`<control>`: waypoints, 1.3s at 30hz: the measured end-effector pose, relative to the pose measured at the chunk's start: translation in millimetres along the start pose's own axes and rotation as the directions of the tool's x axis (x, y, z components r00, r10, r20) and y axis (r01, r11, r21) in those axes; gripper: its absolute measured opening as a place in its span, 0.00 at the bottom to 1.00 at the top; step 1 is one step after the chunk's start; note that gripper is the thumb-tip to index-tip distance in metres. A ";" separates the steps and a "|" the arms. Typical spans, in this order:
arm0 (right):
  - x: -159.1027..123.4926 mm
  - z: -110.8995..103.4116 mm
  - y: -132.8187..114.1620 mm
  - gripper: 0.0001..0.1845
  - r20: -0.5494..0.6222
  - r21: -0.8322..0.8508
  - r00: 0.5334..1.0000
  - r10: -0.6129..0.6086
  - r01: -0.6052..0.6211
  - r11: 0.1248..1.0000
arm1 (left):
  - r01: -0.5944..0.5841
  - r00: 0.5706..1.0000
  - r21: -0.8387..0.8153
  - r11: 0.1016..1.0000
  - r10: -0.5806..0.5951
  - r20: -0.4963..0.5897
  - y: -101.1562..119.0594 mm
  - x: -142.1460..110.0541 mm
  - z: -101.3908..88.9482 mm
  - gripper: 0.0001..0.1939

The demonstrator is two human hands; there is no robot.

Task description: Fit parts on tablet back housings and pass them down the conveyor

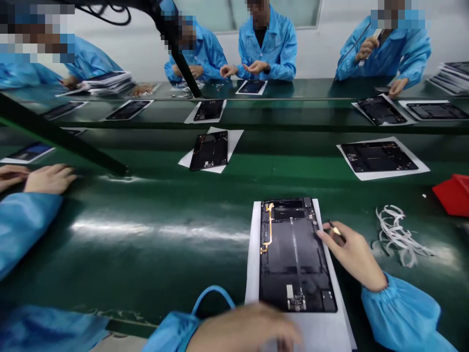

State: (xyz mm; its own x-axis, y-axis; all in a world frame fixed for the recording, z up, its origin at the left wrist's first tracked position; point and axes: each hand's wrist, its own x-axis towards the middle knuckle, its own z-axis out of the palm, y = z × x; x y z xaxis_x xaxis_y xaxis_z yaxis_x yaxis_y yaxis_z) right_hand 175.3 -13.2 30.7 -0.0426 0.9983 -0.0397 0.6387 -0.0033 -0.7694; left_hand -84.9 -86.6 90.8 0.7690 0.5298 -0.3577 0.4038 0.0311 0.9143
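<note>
An opened tablet [282,264] lies in front of me on white paper [252,274], its dark inside facing up. An orange flex cable [270,227] runs along its left side, and a pale strip crosses the middle. Beside the upper right edge, my right hand [353,252] is closed around a slim dark tool with a pale metallic tip [335,230]; its exact kind does not show. My left hand [245,327] hovers around the tablet's lower edge, smeared by motion, so its fingers and anything in them cannot be made out. A blue cord [212,289] loops near the left wrist.
Curled white strips [399,234] lie right of my right hand, near a red bin [454,195]. More opened tablets on paper [210,150] [381,156] sit across the green bench. A co-worker's hands [47,178] rest at left. A dark pole [66,137] slants overhead; people sit opposite.
</note>
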 end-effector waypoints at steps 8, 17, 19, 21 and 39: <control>2.2 3.5 3.5 0.25 -0.240 0.230 0.970 -0.025 0.082 0.970 | -0.045 0.793 0.618 0.785 0.404 -0.456 -19.9 125.3 -67.3 0.19; 13.6 25.7 14.3 0.12 -0.174 0.477 0.984 0.024 0.063 0.876 | -0.161 0.700 0.671 0.724 0.563 -0.440 -36.9 146.7 -76.6 0.08; 16.3 28.3 15.8 0.10 -0.200 0.471 0.980 0.002 0.094 0.877 | -0.127 0.722 0.655 0.745 0.522 -0.454 -35.6 143.4 -76.5 0.06; 17.1 29.9 16.8 0.09 -0.209 0.455 0.978 -0.009 0.106 0.884 | -0.086 0.754 0.630 0.772 0.464 -0.465 -34.7 142.0 -76.3 0.05; 19.9 29.4 10.0 0.08 -0.308 0.422 0.949 0.072 0.068 0.904 | -0.074 0.821 0.515 0.854 0.345 -0.455 -37.9 143.4 -82.2 0.05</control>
State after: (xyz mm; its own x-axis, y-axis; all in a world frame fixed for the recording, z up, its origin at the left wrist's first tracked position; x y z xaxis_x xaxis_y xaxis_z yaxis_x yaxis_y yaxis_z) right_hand 158.2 4.9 3.4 0.2423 0.9647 0.1035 0.2507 0.0408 -0.9672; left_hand -30.7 57.8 20.5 0.5456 0.8310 0.1086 0.5427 -0.4491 0.7097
